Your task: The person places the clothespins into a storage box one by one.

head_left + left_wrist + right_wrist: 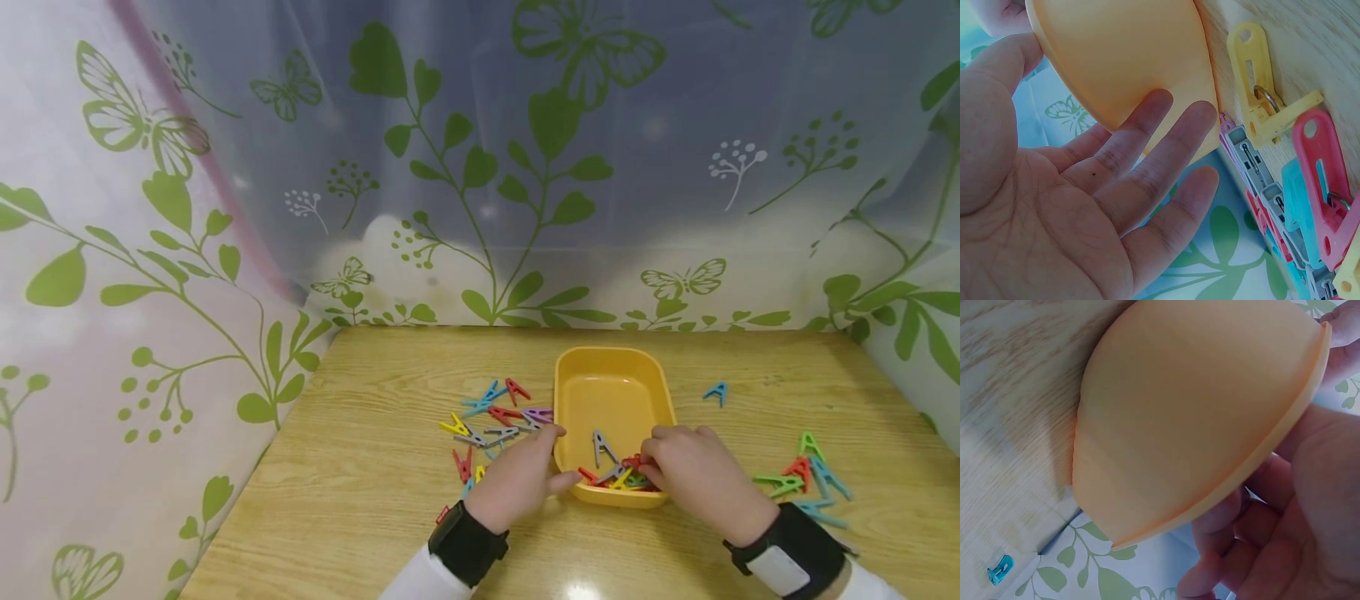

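Observation:
A yellow plastic tub (611, 362) holds several clothespins, bunched at its near end: grey (602, 448), red (587, 477), yellow (621, 480) and green ones. My left hand (521, 471) is at the tub's left side, thumb by the rim, fingers nearly straight along the outer wall (1122, 50). My right hand (705, 475) reaches over the right rim (1222, 494), fingers bent down among the clothespins. At its fingertips shows a red clothespin (632, 461); I cannot tell whether they pinch it.
Loose clothespins in several colours, among them a purple one (537, 414) and a red one (462, 464), lie left of the tub. A smaller group with a green clothespin (810, 446) lies at the right. One blue clothespin (717, 393) lies alone. A patterned curtain (480, 167) borders the wooden table (337, 500).

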Demonstrator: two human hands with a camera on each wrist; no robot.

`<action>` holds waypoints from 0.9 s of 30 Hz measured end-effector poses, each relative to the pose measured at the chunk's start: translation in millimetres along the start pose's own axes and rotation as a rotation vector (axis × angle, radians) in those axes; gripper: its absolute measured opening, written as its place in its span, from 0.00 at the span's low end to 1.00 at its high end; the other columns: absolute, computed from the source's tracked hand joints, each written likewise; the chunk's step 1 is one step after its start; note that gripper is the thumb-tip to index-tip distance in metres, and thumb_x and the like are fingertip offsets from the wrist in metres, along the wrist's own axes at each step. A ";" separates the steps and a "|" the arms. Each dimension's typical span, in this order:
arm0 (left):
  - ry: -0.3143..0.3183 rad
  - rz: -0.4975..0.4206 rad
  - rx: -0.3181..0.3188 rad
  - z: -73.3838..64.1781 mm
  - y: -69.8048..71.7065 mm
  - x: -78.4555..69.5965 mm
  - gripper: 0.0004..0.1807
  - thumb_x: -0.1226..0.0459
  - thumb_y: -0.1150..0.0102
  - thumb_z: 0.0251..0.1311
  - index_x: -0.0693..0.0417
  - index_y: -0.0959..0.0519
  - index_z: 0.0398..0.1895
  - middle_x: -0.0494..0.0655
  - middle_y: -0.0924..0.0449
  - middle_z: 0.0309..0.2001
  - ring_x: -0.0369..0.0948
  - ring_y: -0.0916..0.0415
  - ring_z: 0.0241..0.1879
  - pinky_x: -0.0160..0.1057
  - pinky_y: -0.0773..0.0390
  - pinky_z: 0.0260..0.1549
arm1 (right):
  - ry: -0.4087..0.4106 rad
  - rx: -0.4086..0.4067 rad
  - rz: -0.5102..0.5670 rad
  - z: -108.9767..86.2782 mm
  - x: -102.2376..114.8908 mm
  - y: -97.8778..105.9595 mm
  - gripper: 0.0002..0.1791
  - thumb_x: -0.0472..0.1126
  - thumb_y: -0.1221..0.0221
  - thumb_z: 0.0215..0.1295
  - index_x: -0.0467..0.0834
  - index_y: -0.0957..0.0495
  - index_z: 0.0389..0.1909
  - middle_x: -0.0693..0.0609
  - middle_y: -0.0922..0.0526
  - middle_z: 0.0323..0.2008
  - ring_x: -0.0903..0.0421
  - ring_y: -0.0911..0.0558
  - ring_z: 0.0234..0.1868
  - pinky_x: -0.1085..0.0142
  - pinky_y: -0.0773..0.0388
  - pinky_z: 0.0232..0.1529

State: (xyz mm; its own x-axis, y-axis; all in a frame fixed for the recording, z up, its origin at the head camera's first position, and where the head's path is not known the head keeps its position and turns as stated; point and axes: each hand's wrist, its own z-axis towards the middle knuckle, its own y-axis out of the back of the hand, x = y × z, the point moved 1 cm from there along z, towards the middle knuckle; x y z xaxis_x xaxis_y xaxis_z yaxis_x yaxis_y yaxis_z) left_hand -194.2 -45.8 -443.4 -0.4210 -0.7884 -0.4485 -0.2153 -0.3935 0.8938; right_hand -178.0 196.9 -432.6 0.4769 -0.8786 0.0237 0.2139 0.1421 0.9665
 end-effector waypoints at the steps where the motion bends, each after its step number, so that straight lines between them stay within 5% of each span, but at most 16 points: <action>1: 0.002 0.000 0.000 0.0 -0.1 0.1 0.33 0.47 0.37 0.69 0.53 0.30 0.71 0.50 0.17 0.59 0.42 0.15 0.47 0.37 0.17 0.44 | 0.001 0.000 -0.001 0.0 0.0 -0.1 0.15 0.44 0.23 0.55 0.54 0.22 0.21 0.64 0.28 0.21 0.65 0.32 0.22 0.64 0.37 0.27; 16: 0.012 -0.004 -0.002 0.3 -1.1 2.6 0.34 0.47 0.36 0.69 0.52 0.30 0.71 0.49 0.16 0.57 0.41 0.16 0.43 0.36 0.18 0.40 | -0.017 -0.049 -0.003 -1.8 -5.5 9.6 0.11 0.43 0.23 0.54 0.51 0.17 0.24 0.62 0.26 0.22 0.65 0.30 0.22 0.64 0.32 0.25; 27: -0.011 0.003 -0.011 1.1 -2.3 2.5 0.34 0.46 0.37 0.69 0.53 0.30 0.71 0.49 0.16 0.57 0.40 0.16 0.42 0.35 0.18 0.40 | -0.150 -0.091 0.037 -24.5 -54.5 36.2 0.06 0.40 0.28 0.61 0.44 0.15 0.31 0.58 0.25 0.23 0.64 0.31 0.22 0.68 0.34 0.22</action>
State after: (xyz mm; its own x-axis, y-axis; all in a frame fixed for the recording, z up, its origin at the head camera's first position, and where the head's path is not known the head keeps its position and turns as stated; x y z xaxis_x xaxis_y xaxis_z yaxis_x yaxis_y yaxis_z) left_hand -195.7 -46.3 -446.6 -0.4315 -0.7840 -0.4462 -0.2047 -0.3966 0.8949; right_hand -175.4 261.1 -405.2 0.3548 -0.9292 0.1029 0.2780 0.2099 0.9374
